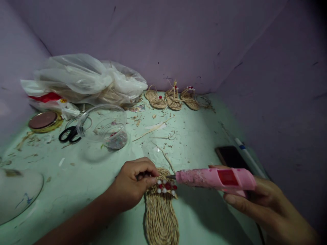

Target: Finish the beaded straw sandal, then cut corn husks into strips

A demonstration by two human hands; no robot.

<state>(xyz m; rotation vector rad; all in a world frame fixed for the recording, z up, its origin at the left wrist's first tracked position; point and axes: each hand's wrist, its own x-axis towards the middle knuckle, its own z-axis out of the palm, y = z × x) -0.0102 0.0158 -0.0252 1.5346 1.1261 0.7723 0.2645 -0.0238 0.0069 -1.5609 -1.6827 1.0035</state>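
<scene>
the woven sandal (pixel 161 214) lies flat under the left hand (pixel 133 185), its heel end pointing toward the person. a cluster of red and white beads (pixel 166 186) sits on it just right of the left fingertips. the left hand is closed in a pinch at the beads. the right hand (pixel 258 200) is wrapped around a pink glue gun (pixel 217 177). its nozzle (pixel 171 177) is at the cluster; contact cannot be confirmed.

hazard, as judged: the nozzle is close to the pinching fingertips, so a slip could burn skin or smear glue across the weave. a phone (pixel 231 156) just beyond the right hand could catch drips.

the pale green tabletop (pixel 204 136) is littered with straw scraps. a clear tub (pixel 104 124) and scissors (pixel 69 134) lie beyond the left hand. purple walls (pixel 178 41) enclose three sides.
</scene>
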